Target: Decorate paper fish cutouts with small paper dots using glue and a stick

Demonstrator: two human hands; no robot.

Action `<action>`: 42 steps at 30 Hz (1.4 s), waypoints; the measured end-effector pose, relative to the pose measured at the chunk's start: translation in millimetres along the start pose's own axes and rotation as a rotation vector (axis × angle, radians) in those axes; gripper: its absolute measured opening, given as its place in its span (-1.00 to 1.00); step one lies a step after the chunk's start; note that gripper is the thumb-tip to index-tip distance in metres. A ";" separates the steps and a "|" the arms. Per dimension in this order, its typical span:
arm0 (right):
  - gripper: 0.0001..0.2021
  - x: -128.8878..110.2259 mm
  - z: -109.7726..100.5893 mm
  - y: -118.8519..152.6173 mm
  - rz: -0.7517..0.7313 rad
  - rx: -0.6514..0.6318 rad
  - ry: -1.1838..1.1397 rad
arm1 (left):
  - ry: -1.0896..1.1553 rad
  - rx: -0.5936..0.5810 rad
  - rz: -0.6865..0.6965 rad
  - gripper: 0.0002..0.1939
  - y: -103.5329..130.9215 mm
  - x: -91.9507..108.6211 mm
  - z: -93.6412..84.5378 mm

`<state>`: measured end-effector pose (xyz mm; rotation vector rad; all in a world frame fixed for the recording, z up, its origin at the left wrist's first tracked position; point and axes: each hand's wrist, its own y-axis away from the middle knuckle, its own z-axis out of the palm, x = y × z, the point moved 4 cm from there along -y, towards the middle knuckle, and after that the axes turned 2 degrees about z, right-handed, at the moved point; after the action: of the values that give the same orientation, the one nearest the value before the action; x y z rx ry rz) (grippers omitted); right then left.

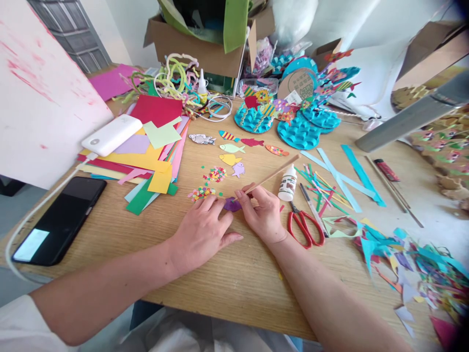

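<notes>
My right hand [263,212] pinches a thin wooden stick [274,173], which slants up to the right. Its lower end is at a small purple paper piece [232,204] on the table, partly hidden by my fingers. My left hand [203,227] lies palm down with thumb stretched out, its fingertips beside the purple piece. Just beyond those fingertips are two heaps of paper confetti dots [215,174]. Several cut paper fish lie farther back, among them a yellow fish [230,160], a red fish [252,142] and a lilac fish [238,169].
Right of my hands are a white glue bottle [287,184], red-handled scissors [306,229], a craft knife [311,203] and paper scraps [410,269]. A phone [60,220] and a power bank [112,134] on coloured paper are left. Blue egg-tray discs [298,133] stand behind.
</notes>
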<state>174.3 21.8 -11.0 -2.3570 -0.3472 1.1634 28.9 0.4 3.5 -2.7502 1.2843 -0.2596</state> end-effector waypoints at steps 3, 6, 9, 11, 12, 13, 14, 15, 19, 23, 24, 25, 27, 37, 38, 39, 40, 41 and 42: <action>-0.80 0.6 0.5 -0.1 0.004 -0.001 0.008 | 0.011 0.001 0.000 -0.58 0.1 0.0 -0.4; -0.80 0.9 0.9 -0.6 0.005 -0.005 0.016 | 0.011 0.004 0.000 -0.59 -0.4 0.3 -1.4; -0.81 0.6 0.9 -0.7 -0.001 -0.009 0.014 | 0.009 -0.004 0.000 -0.58 -0.9 0.6 -2.5; -0.82 0.2 0.7 -0.6 -0.004 -0.008 0.011 | 0.013 -0.008 -0.002 -0.58 -1.2 0.6 -3.2; -0.82 0.0 0.5 -0.5 -0.005 -0.007 0.010 | 0.016 -0.011 -0.003 -0.58 -1.4 0.5 -3.4; -0.82 -0.2 0.4 -0.5 -0.006 -0.007 0.009 | 0.019 -0.014 -0.003 -0.58 -1.5 0.5 -3.5; -0.82 -0.4 0.4 -0.5 -0.006 -0.007 0.009 | 0.021 -0.017 -0.003 -0.57 -1.6 0.5 -3.6; -0.82 -0.4 0.5 -0.7 -0.006 -0.009 0.009 | 0.023 -0.020 -0.003 -0.57 -1.6 0.5 -3.6; -0.82 -0.3 1.1 -1.2 -0.009 -0.017 0.010 | 0.015 -0.024 -0.004 -0.56 -1.6 0.6 -3.1; -0.83 0.1 1.4 -0.9 -0.010 -0.021 0.011 | 0.013 -0.011 0.000 -0.57 -1.5 0.2 -2.8; -0.83 0.1 1.5 -0.7 -0.010 -0.024 0.008 | 0.016 -0.010 0.001 -0.57 -1.5 0.1 -2.7; -0.83 0.1 1.5 -0.6 -0.012 -0.026 0.004 | 0.019 -0.011 0.002 -0.58 -1.5 0.0 -2.6; -0.84 -0.2 1.5 -0.5 -0.017 -0.031 -0.008 | 0.022 -0.013 0.000 -0.57 -1.5 -0.1 -2.3; -0.87 0.6 2.0 -0.4 -0.002 -0.048 -0.036 | 0.015 0.001 0.006 -0.57 -0.5 0.3 -2.5; -0.88 0.4 1.9 -0.5 -0.002 -0.050 -0.040 | 0.017 -0.003 0.005 -0.57 -0.5 0.3 -2.5; -0.88 0.2 1.8 -0.5 -0.002 -0.051 -0.043 | 0.019 -0.006 0.005 -0.57 -0.4 0.3 -2.6; -0.87 -0.1 1.7 -0.6 -0.002 -0.053 -0.045 | 0.022 -0.009 0.004 -0.57 -0.4 0.3 -2.6; -0.87 -0.3 1.6 -0.8 -0.002 -0.054 -0.044 | 0.025 -0.012 0.003 -0.57 -0.4 0.3 -2.5; -0.86 -0.6 1.6 -0.9 -0.003 -0.055 -0.043 | 0.026 -0.013 0.002 -0.57 -0.4 0.3 -2.5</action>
<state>172.7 22.8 -11.0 -2.3806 -0.4020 1.2190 28.9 0.4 6.0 -2.7647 1.2998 -0.2898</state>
